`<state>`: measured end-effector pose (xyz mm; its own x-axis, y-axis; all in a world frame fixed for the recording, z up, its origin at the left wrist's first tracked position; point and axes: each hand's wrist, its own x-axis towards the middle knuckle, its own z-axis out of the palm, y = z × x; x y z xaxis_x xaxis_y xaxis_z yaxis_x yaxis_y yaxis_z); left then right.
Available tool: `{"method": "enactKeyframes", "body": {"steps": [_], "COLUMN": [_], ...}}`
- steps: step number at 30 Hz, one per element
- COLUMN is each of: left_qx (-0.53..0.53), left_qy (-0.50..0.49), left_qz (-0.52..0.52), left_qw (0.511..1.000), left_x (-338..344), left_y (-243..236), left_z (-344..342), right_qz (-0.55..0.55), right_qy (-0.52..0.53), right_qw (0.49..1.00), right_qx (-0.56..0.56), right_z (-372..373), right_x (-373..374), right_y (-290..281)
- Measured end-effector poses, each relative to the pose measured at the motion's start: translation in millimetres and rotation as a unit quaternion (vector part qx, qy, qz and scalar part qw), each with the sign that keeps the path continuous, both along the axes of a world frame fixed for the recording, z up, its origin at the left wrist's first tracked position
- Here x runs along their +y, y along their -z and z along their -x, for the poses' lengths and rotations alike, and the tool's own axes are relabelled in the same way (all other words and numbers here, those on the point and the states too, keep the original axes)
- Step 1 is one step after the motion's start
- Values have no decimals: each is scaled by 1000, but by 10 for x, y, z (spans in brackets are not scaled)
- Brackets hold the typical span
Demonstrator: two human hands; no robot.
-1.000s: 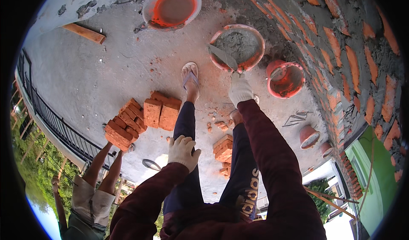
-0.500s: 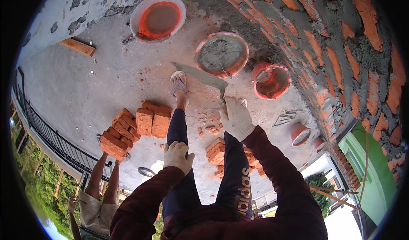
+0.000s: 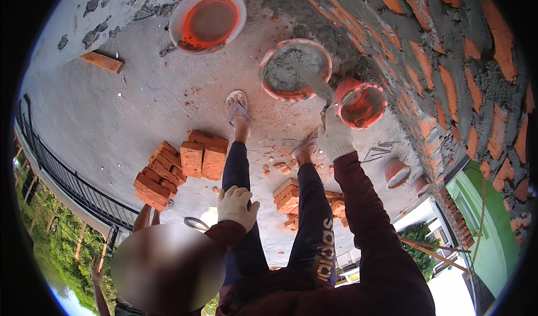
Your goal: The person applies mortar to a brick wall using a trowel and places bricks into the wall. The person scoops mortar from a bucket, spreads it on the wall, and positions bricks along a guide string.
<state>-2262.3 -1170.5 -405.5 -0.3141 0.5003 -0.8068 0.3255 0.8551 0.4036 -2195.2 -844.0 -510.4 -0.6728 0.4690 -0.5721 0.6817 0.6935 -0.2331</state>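
Left of centre, loose bricks [image 3: 204,158] sit stacked, unlaid; the left hand [image 3: 237,205] rests on the leg [image 3: 236,167], fingers slightly parted. Upper centre, a basin [image 3: 288,96] holds unused mortar [image 3: 286,66], a trowel [image 3: 318,86] crossing its rim, gripped by the right hand [image 3: 336,135]; at right, a brick wall [image 3: 448,83] shows mortared joints, faces partly bare.

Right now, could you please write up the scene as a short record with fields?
Left hand: white-gloved left hand, fingers apart, resting on the left leg
Right hand: white-gloved right hand, gripping the trowel by its handle
Trowel position: blade over the near right rim of the mortar basin; how deep it sits is unclear
Mortar: grey and wet-looking
Beside the basin: red bucket, to its right
Bricks: loose stack left of the feet
Right side: brick wall with grey joints
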Motion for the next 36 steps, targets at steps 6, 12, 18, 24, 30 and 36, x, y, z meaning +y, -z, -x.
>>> {"method": "enactKeyframes", "body": {"steps": [6, 12, 18, 24, 30, 36], "left_qx": [37, 22, 14, 27, 4, 18], "left_qy": [5, 13, 15, 26, 1, 11], "left_qz": [-22, -11, -14, -18, -23, -29], "left_qw": [999, 1000, 1000, 999, 1000, 999], "left_x": [-42, 57, 107, 122, 154, 113], "left_y": [18, -14, 11, 16, 1, 11], "left_z": [-17, -14, 40, 62, 144, 194], "right_qz": [-179, -148, 87, 88, 4, 35], "right_qy": [-208, -243, -116, -141, -47, 25], "right_qw": [958, 952, 989, 986, 995, 995], "right_qx": [-82, -117, -17, 1, -93, -91], "right_z": [669, 351, 132, 58, -106, 188], "right_x": [870, 212, 392, 379, 704, 437], "right_y": [1066, 977, 614, 1475, 842, 1519]}}
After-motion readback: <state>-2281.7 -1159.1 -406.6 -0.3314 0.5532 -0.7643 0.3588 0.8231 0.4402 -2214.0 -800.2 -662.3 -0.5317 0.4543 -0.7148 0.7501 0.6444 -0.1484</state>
